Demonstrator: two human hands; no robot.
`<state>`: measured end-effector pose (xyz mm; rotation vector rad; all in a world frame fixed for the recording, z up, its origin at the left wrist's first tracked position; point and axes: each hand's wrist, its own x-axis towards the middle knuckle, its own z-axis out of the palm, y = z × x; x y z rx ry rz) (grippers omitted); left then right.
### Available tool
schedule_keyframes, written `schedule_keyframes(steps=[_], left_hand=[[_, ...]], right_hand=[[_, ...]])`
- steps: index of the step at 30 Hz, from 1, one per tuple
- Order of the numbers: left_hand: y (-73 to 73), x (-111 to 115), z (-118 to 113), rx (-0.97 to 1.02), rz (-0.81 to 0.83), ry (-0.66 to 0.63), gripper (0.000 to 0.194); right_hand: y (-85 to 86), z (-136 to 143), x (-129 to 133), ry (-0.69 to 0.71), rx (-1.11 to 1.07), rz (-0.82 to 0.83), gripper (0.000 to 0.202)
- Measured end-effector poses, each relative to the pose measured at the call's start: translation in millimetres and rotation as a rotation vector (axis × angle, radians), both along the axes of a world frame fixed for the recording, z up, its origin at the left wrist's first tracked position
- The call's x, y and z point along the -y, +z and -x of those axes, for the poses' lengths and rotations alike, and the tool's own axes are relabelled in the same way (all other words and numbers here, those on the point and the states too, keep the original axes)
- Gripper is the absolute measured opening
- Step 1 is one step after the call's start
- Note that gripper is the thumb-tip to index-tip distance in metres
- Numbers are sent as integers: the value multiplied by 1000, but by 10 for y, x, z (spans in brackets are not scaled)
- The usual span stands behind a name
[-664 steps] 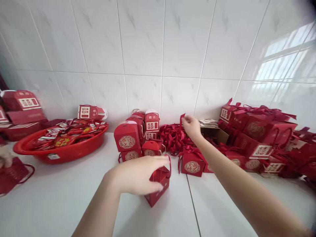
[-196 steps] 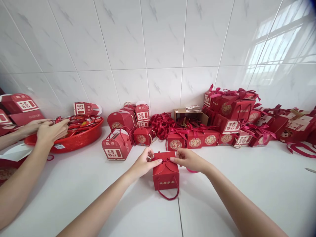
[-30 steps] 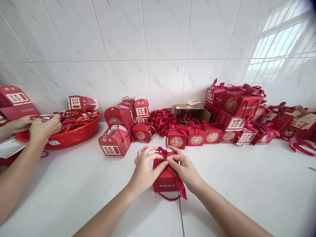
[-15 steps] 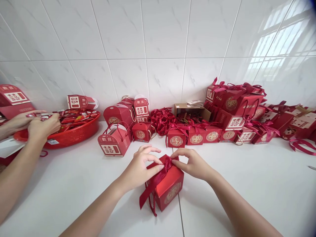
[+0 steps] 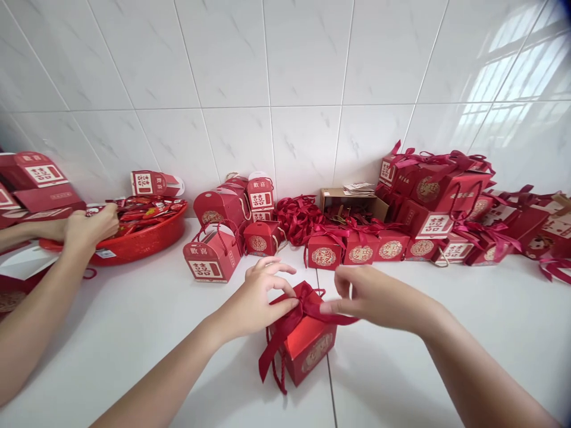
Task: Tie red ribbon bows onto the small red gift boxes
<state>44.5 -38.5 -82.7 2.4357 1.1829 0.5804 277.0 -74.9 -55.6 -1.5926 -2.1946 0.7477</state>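
A red gift box (image 5: 310, 342) with a gold round emblem stands in front of me, a dark red ribbon bow (image 5: 304, 303) on its top and a twisted cord hanging at its left side. My left hand (image 5: 263, 297) pinches the bow's left part between thumb and index finger, the other fingers raised. At the right of the bow is my right hand (image 5: 357, 294), its thumb and index finger curved with a gap between them; the thumb tip lies over the ribbon's right tail, which sticks out below the hand.
At the left, another person's hands (image 5: 91, 229) are by a red basket (image 5: 143, 245) of red packets. Red boxes (image 5: 213, 255), a ribbon pile (image 5: 298, 217), an open carton (image 5: 381, 208) and stacked ribboned boxes (image 5: 439, 190) line the tiled wall.
My right hand has moved right from the knot, and a ribbon tail now shows stretching right. My left hand stays at the bow. The view has shifted slightly left.
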Motion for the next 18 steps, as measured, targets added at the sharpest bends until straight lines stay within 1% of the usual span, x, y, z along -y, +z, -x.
schedule_keyframes(steps=[1, 3, 5, 6, 10, 13, 15, 16, 18], left_hand=[[19, -3, 3, -10, -1, -7, 14], [57, -3, 5, -24, -18, -21, 14], [91, 6, 1, -27, -50, -37, 14], [106, 12, -4, -26, -65, -43, 15], [142, 31, -25, -50, -81, -32, 18], [136, 26, -15, -67, -79, -28, 19], [113, 12, 8, -43, -85, -36, 19], [98, 3, 22, -26, -84, -39, 18], [66, -18, 50, -5, -71, -42, 17]], right_hand=[[0, 1, -68, 13, -76, 8, 44], [-31, 24, -201, 78, -243, 110, 44], [-93, 71, -299, 138, -314, 192, 47], [-128, 101, -330, 157, -317, 185, 45], [-246, 207, -352, 188, -326, 5, 25], [-285, 231, -325, 205, -366, -41, 15], [-294, 217, -300, 251, -396, -74, 6], [-295, 207, -284, 294, -400, -105, 4], [-301, 189, -246, 402, -349, -197, 21]])
